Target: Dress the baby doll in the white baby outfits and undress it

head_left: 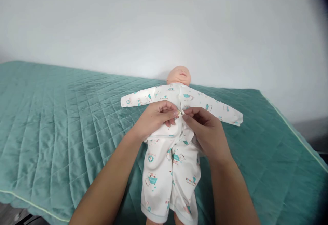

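A baby doll (182, 74) lies on its back, dressed in a white printed shirt (164, 93) and matching white trousers (157, 170). Both of my hands meet at the shirt's front opening, over the doll's belly. With thumb and fingers, my left hand (162, 115) pinches one front edge of the shirt, near a small yellowish spot that may be a button. My right hand (205, 126) pinches the opposite edge, its fingertips almost touching the left ones. The exact fastening between the fingertips is too small to make out. The doll's sleeves spread out to both sides.
A green quilted cover (77, 122) lies under the doll, with a pale piped edge on the right and at the lower left. Behind the doll's head rises a plain white wall (128, 23). Dark items show at the lower left corner, beyond the cover.
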Demonstrator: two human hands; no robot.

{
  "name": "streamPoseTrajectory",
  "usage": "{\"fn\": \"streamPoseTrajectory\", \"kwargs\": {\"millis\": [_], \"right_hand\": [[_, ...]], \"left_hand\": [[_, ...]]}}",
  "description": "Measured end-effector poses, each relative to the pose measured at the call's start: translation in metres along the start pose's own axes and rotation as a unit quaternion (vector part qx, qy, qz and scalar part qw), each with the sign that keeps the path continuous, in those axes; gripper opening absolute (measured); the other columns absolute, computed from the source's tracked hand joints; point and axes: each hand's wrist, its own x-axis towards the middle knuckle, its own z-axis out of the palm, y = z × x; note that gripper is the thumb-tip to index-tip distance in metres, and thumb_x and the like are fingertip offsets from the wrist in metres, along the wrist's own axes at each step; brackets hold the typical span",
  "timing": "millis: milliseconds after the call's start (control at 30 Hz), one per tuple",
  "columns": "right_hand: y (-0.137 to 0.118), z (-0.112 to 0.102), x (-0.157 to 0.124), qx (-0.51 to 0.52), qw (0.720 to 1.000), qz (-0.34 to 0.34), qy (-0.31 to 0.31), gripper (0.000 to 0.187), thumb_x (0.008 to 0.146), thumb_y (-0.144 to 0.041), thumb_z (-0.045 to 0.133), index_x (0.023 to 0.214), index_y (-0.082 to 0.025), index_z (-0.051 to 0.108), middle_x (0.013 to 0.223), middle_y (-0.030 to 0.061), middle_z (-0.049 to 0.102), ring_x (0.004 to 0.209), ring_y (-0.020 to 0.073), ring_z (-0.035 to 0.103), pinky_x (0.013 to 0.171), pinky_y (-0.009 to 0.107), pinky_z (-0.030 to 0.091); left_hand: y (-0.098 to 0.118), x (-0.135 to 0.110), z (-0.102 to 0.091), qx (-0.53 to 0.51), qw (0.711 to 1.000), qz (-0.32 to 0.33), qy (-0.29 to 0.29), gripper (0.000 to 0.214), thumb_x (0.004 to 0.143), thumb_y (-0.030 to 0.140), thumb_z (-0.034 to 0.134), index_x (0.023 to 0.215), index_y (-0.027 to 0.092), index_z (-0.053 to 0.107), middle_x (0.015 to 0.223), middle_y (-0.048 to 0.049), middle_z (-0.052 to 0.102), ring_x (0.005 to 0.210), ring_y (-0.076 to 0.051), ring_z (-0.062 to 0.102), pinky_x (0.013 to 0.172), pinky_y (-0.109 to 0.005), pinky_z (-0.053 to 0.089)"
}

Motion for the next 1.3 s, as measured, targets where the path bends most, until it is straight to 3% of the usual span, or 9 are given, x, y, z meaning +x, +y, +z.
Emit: {"fn": "streamPoseTrajectory", "kwargs": {"millis": [233, 567, 1033, 1300], "right_hand": [[0.000, 0.001, 0.000, -0.006, 1.000, -0.011, -0.003, 0.019, 0.080, -0.035, 0.077, 0.094, -0.023, 0.072, 0.079, -0.0006, 0.062, 0.071, 0.0126, 0.053, 0.062, 0.025, 0.041], [-0.004, -0.001, -0.002, -0.028, 0.998, 0.000, -0.058, 0.027, 0.082, -0.041, 0.077, 0.098, -0.023, 0.066, 0.083, 0.0010, 0.063, 0.072, 0.0141, 0.056, 0.057, 0.025, 0.043], [-0.004, 0.006, -0.006, -0.110, 0.991, -0.047, -0.057, 0.018, 0.086, -0.028, 0.068, 0.100, -0.025, 0.058, 0.078, -0.0032, 0.060, 0.069, 0.0126, 0.054, 0.060, 0.025, 0.043], [-0.006, 0.009, -0.007, -0.144, 0.987, -0.042, -0.060, 0.022, 0.083, -0.026, 0.065, 0.105, -0.025, 0.060, 0.078, -0.0024, 0.060, 0.069, 0.0140, 0.056, 0.060, 0.026, 0.044]], "left_hand": [[0.001, 0.001, 0.002, 0.004, 1.000, -0.006, 0.004, 0.016, 0.085, 0.030, 0.073, 0.087, 0.015, 0.067, 0.066, 0.0009, 0.064, 0.060, -0.009, 0.061, 0.058, -0.023, 0.050], [0.000, 0.002, 0.003, -0.001, 1.000, 0.009, -0.011, 0.012, 0.089, 0.026, 0.067, 0.092, 0.016, 0.062, 0.069, 0.0016, 0.063, 0.060, -0.008, 0.061, 0.058, -0.021, 0.049], [0.000, 0.001, 0.007, 0.031, 0.999, 0.031, -0.025, 0.017, 0.089, 0.030, 0.066, 0.098, 0.020, 0.056, 0.078, 0.0026, 0.059, 0.063, -0.007, 0.056, 0.059, -0.022, 0.047], [0.000, 0.002, 0.010, 0.121, 0.992, 0.034, 0.007, 0.017, 0.084, 0.014, 0.057, 0.098, 0.023, 0.054, 0.076, 0.0042, 0.056, 0.060, -0.008, 0.051, 0.056, -0.022, 0.043]]}}
